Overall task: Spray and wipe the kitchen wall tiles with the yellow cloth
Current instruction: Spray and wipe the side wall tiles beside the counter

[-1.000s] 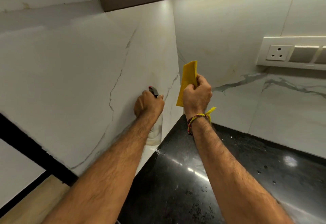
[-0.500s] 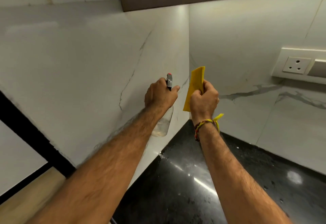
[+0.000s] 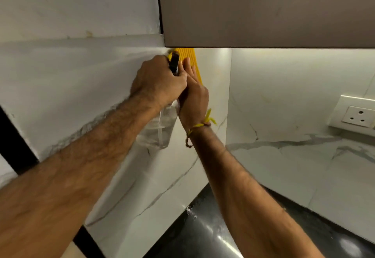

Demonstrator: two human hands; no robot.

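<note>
My left hand (image 3: 157,83) grips a clear spray bottle (image 3: 157,130) by its neck; the black nozzle sticks up above my fist. Right behind it, my right hand (image 3: 193,97) presses the yellow cloth (image 3: 191,58) flat against the white marble wall tile (image 3: 101,95), fingers stretched upward. The cloth reaches up to the underside of the brown wall cabinet (image 3: 263,10). Most of the cloth is hidden by both hands. The two hands are close together, high on the left wall near the corner.
A black glossy countertop (image 3: 203,237) lies below with wet spots. A white power socket (image 3: 357,116) sits on the right wall. A dark vertical strip (image 3: 12,136) borders the left tile.
Both hands rose from mid-wall to just under the cabinet. The right hand went from holding the cloth upright in a fist to pressing it flat on the tile.
</note>
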